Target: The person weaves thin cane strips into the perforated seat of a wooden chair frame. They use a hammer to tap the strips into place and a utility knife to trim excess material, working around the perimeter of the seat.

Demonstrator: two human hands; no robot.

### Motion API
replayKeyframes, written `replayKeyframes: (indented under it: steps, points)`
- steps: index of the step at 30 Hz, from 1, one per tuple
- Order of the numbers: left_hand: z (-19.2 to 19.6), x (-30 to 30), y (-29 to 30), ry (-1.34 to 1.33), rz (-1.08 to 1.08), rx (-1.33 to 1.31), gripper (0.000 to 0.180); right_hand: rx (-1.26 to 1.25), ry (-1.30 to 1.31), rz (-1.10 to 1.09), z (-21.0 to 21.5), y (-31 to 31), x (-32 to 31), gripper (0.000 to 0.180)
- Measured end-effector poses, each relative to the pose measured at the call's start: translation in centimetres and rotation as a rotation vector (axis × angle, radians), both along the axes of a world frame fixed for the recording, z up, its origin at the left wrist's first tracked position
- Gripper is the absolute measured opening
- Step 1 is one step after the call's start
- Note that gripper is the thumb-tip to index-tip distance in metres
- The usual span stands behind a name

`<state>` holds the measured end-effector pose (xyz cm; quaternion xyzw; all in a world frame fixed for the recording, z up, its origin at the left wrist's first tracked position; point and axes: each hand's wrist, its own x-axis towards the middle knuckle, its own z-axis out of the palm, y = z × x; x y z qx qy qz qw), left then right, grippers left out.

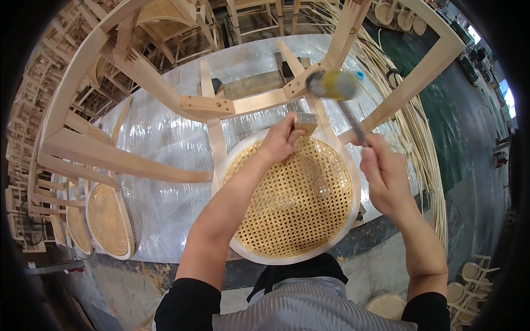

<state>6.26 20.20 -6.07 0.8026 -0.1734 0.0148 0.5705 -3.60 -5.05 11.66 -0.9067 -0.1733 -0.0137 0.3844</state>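
Note:
A round cane panel (292, 204) with a pale wooden rim lies in front of me, its wooden legs or posts (217, 143) running away from me to a wooden chair frame (259, 103). My left hand (280, 139) is closed around a small wooden block (306, 119) with a shiny top, at the panel's far edge. My right hand (385, 175) grips the thin dark handle of a mallet (334, 85). The mallet's yellow and dark head is blurred by motion, above the frame's right joint, beyond the block. Whether it touches anything, I cannot tell.
Plastic film covers the worktable (160, 209). Long cane strips (417, 154) run along its right side. More cane panels (110, 220) lean at the left. Frame rails rise on both sides, and stacked chairs (165, 22) stand behind. A blue tape ring (360, 74) lies near the strips.

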Motion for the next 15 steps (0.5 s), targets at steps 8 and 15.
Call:
replayKeyframes:
  steps: [8,15]
  points:
    - [0.4,0.8,-1.1,0.034,-0.103,-0.056,0.042,-0.118,-0.042,-0.009,-3.0,-2.4,1.6,0.025]
    - [-0.8,0.7,-2.6,-0.034,-0.103,-0.145,0.025,-0.055,-0.184,0.042,-3.4,-2.1,0.2,0.02]
